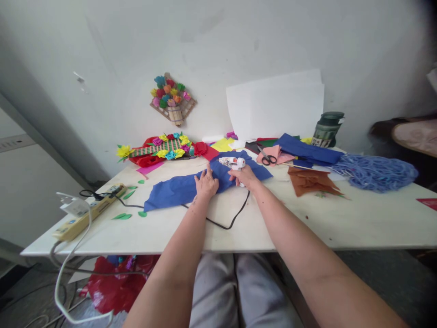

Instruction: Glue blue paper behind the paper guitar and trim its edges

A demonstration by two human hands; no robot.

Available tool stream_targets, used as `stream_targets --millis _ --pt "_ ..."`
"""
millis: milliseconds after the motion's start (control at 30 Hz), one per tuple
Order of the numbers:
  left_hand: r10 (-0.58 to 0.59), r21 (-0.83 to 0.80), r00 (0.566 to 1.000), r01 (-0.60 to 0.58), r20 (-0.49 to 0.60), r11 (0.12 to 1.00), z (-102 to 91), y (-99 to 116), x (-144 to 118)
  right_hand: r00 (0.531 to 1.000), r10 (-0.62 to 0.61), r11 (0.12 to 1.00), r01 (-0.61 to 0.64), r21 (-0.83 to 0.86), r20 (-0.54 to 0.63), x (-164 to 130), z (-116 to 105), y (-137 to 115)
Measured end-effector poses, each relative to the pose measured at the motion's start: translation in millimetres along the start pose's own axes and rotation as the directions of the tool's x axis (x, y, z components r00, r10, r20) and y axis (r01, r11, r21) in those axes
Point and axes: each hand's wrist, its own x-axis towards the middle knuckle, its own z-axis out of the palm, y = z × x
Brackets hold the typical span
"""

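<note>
Glue gun poised over blue paper, no glued piece visible there yet

Left to right: a power strip [89,211] at the white table's [341,223] left edge, green paper leaves [122,216] and a finished flower piece [160,149] behind; the left hand [206,184] lies flat, fingers spread, pressing the blue paper [184,187] at table centre; the right hand [246,177] is clamped around the glue gun [232,162], just above the sheet. Scissors [268,158], brown paper [310,181] and a blue mesh heap [375,171] wait unused. Bare grey wall, another flower craft [172,98] hung on it.
</note>
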Motion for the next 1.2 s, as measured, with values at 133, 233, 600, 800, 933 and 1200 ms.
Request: stream_targets --millis 133,233,600,800,933,1200 --pt "0.026 0.05 0.999 -0.024 -0.037 0.998 0.2 0.8 0.8 1.0 -0.006 1.0 0.006 -0.007 -0.004 0.1 -0.5 0.7" --pt "0.0 0.022 1.0 0.001 -0.023 1.0 -0.8 -0.1 1.0 1.0 -0.015 1.0 0.015 -0.01 -0.001 -0.1 -0.5 0.7" --pt "0.08 0.159 0.996 -0.071 -0.051 0.985 0.6 0.4 1.2 0.999 0.031 0.999 -0.031 -0.016 -0.009 -4.9 1.7 -6.6" --pt "0.168 0.233 0.981 -0.142 -0.095 0.962 2.7 0.7 0.3 1.0 0.028 1.0 -0.028 -0.01 -0.005 -3.3 2.4 -3.0" --pt "0.123 0.171 0.99 -0.109 -0.076 0.979 2.3 -0.1 0.3 1.0 0.023 1.0 -0.023 -0.017 -0.003 -3.3 2.1 -2.0" --pt "-0.055 -0.189 0.998 0.058 0.023 0.98 3.6 -12.3 8.8 1.0 0.006 1.0 -0.007 -0.021 -0.003 -2.2 0.3 -0.8"
